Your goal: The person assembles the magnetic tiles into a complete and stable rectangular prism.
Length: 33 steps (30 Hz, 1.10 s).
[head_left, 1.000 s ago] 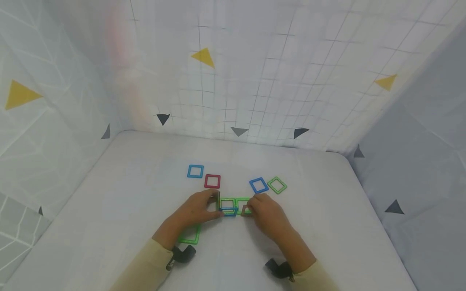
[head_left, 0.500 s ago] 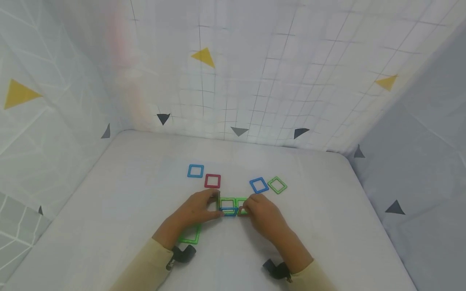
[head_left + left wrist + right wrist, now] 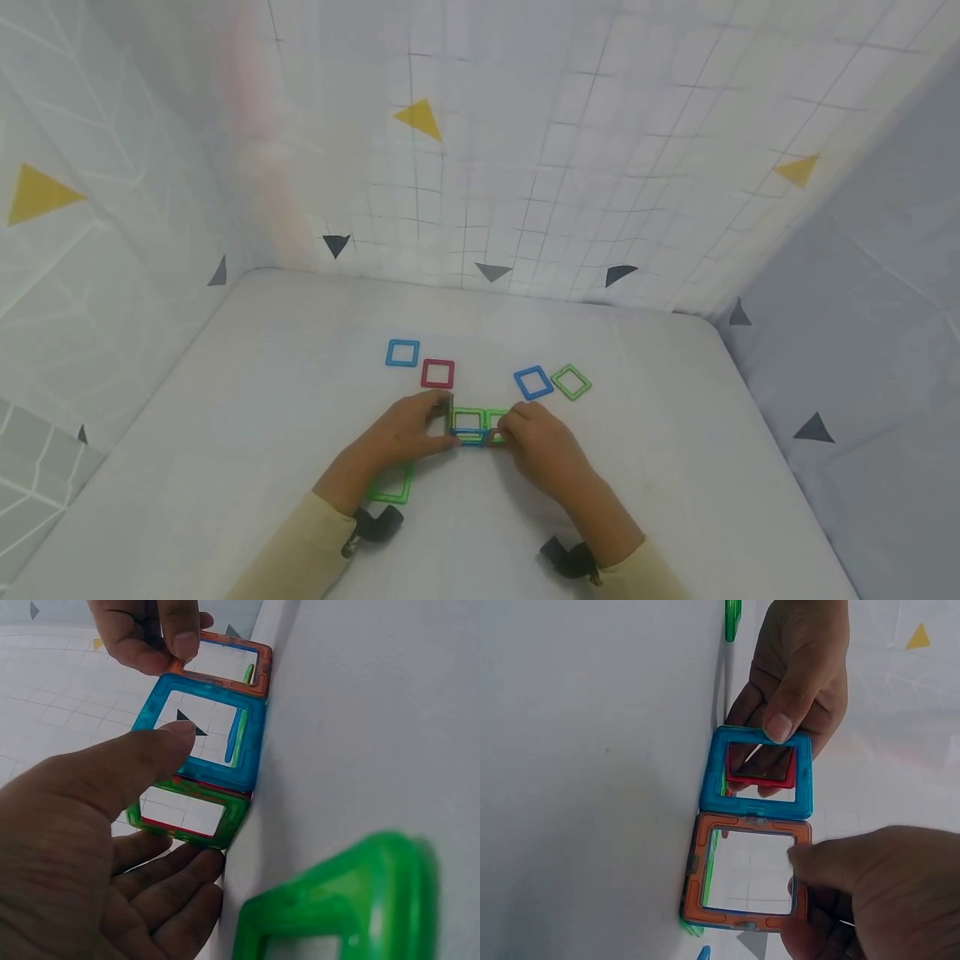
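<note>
Two flat green magnetic tiles [image 3: 468, 410] lie side by side at mid-table. Along their near edge a blue magnetic tile [image 3: 712, 772] stands upright, with an orange magnetic tile [image 3: 692, 896] edge to edge beside it. My left hand [image 3: 405, 429] grips the left end of this build, thumb on the blue tile and fingers against an upright green tile [image 3: 238, 825] at the side. A red tile [image 3: 739, 782] shows through the blue one. My right hand [image 3: 546, 442] pinches the outer edge of the orange tile between thumb and fingers.
Farther back lie a light blue tile [image 3: 402, 365] and a red tile [image 3: 438, 385] on the left. A dark blue tile [image 3: 546, 392] and a green tile [image 3: 582, 392] lie on the right. Another green tile [image 3: 408, 483] is partly under my left forearm.
My right hand has moved slightly left, bringing the orange tile from a gap away to right against the blue tile. My left hand has stayed in place.
</note>
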### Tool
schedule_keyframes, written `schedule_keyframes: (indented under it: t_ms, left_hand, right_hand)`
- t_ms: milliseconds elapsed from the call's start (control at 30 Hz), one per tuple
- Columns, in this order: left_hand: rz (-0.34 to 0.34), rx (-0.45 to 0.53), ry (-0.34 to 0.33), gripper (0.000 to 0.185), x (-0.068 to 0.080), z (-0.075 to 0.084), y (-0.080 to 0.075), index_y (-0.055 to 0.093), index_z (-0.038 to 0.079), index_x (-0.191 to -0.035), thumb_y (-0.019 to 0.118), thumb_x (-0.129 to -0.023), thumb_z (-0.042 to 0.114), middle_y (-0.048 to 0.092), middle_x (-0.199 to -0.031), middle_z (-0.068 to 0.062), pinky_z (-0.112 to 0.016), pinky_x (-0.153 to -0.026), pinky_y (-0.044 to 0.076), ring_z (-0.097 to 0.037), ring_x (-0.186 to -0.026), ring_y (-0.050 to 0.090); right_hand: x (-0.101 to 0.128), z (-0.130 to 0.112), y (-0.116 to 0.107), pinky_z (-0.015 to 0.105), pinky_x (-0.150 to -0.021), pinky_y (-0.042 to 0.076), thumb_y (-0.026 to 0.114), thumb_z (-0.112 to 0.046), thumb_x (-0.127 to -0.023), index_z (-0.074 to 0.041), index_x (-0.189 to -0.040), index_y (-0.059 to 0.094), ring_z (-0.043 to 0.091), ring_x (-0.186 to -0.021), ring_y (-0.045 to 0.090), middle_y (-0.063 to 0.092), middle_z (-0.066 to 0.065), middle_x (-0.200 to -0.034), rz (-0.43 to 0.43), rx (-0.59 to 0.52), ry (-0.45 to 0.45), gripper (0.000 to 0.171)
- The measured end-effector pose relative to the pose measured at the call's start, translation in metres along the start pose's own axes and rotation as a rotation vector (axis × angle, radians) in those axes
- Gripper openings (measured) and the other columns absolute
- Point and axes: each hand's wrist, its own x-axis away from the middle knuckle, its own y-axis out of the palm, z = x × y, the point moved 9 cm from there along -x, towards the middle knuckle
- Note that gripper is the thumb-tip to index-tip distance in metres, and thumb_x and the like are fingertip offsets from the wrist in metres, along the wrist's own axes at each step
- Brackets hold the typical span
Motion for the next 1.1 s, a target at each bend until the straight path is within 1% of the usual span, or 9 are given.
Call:
schedule_keyframes:
  t_ms: [133,267,333,500,600,700,767,867,1100]
  left_hand:
    - [0.005,-0.007,0.014,0.079,-0.001,0.001,0.001,0.049,0.019,-0.145,0.081,-0.078,0.049,0.059,-0.141,0.003,-0.044,-0.109,0.044,-0.018,-0.133,0.053]
    - [0.011,-0.014,0.018,0.080,-0.002,0.002,0.002,0.049,0.019,-0.146,0.081,-0.078,0.048,0.058,-0.142,0.003,-0.044,-0.108,0.045,-0.017,-0.133,0.053]
    - [0.014,-0.024,0.021,0.082,-0.002,0.003,0.003,0.047,0.019,-0.147,0.081,-0.078,0.048,0.057,-0.142,0.003,-0.044,-0.108,0.046,-0.018,-0.133,0.052]
    - [0.027,-0.061,0.010,0.083,-0.001,0.007,0.003,0.045,0.019,-0.149,0.081,-0.079,0.047,0.057,-0.142,0.003,-0.044,-0.108,0.046,-0.019,-0.133,0.053]
    - [0.031,-0.066,-0.007,0.083,0.000,0.009,0.003,0.045,0.018,-0.148,0.081,-0.079,0.046,0.059,-0.140,0.002,-0.043,-0.107,0.046,-0.020,-0.132,0.054]
    - [0.032,-0.062,-0.017,0.083,0.001,0.009,0.002,0.046,0.018,-0.148,0.082,-0.078,0.045,0.059,-0.139,0.001,-0.044,-0.107,0.047,-0.021,-0.131,0.054]
    - [0.032,-0.061,-0.018,0.083,0.001,0.009,0.002,0.046,0.017,-0.148,0.082,-0.078,0.045,0.059,-0.139,0.001,-0.045,-0.106,0.047,-0.021,-0.131,0.054]
    - [0.030,-0.056,-0.017,0.083,0.001,0.008,0.003,0.046,0.017,-0.148,0.081,-0.079,0.045,0.059,-0.140,0.001,-0.045,-0.107,0.047,-0.021,-0.132,0.053]
    - [0.018,-0.056,0.000,0.081,0.001,0.007,0.004,0.045,0.019,-0.149,0.080,-0.081,0.045,0.056,-0.144,0.002,-0.045,-0.109,0.044,-0.020,-0.136,0.050]
  right_hand:
    - [0.000,0.008,0.004,0.023,-0.076,0.052,0.078,-0.025,-0.087,-0.019,-0.099,0.072,0.004,-0.083,0.053,0.063,-0.013,-0.088,-0.035,-0.055,0.050,0.016]
    - [0.000,0.026,0.007,0.029,-0.080,0.054,0.071,-0.029,-0.093,-0.017,-0.103,0.072,0.007,-0.088,0.057,0.066,-0.010,-0.093,-0.053,-0.141,0.151,0.016]
    - [0.000,0.039,0.008,0.031,-0.080,0.054,0.067,-0.028,-0.095,-0.016,-0.103,0.072,0.010,-0.090,0.060,0.067,-0.008,-0.095,-0.046,-0.176,0.214,0.016]
    - [0.002,0.082,0.015,0.036,-0.080,0.056,0.064,-0.020,-0.097,-0.009,-0.107,0.071,0.017,-0.091,0.064,0.068,0.001,-0.097,-0.011,-0.205,0.365,0.016]
    - [0.007,0.109,0.025,0.039,-0.085,0.056,0.062,-0.020,-0.098,-0.007,-0.113,0.069,0.021,-0.096,0.064,0.069,0.006,-0.102,-0.001,-0.232,0.482,0.020]
    - [0.012,0.127,0.035,0.043,-0.092,0.055,0.061,-0.023,-0.099,-0.006,-0.117,0.067,0.026,-0.105,0.065,0.068,0.010,-0.110,0.002,-0.262,0.578,0.025]
    - [0.012,0.133,0.039,0.046,-0.094,0.054,0.061,-0.024,-0.099,-0.004,-0.119,0.066,0.029,-0.109,0.064,0.068,0.012,-0.113,0.002,-0.274,0.605,0.028]
    - [0.010,0.138,0.043,0.048,-0.095,0.053,0.062,-0.023,-0.098,-0.002,-0.120,0.065,0.031,-0.109,0.064,0.068,0.014,-0.114,-0.001,-0.277,0.615,0.030]
    - [0.003,0.143,0.046,0.046,-0.093,0.054,0.064,-0.022,-0.097,-0.004,-0.118,0.066,0.030,-0.107,0.065,0.069,0.013,-0.111,0.002,-0.249,0.626,0.028]
